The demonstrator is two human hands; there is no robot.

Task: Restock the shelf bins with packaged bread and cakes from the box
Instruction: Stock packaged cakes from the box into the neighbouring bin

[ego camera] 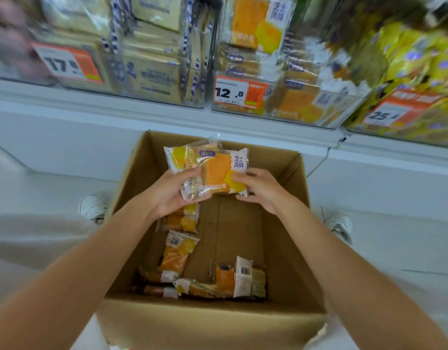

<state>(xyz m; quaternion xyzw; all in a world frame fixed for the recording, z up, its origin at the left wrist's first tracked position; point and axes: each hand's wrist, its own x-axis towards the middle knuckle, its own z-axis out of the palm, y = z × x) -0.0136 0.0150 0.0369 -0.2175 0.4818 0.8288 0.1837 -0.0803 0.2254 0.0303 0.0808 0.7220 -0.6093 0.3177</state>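
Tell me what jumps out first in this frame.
A fan of orange-and-yellow bread packets sits dead centre, pinched between the left hand and right hand over the open cardboard box. More matching packets lie loose on the box floor, and straight above, a clear bin of the same product carries a 12.8 price tag.

White shelving over a pale floor
A white shelf edge [66, 97] crosses the upper frame, its plain white base panel [53, 147] below; pale floor [394, 248] fills both sides, evenly lit.
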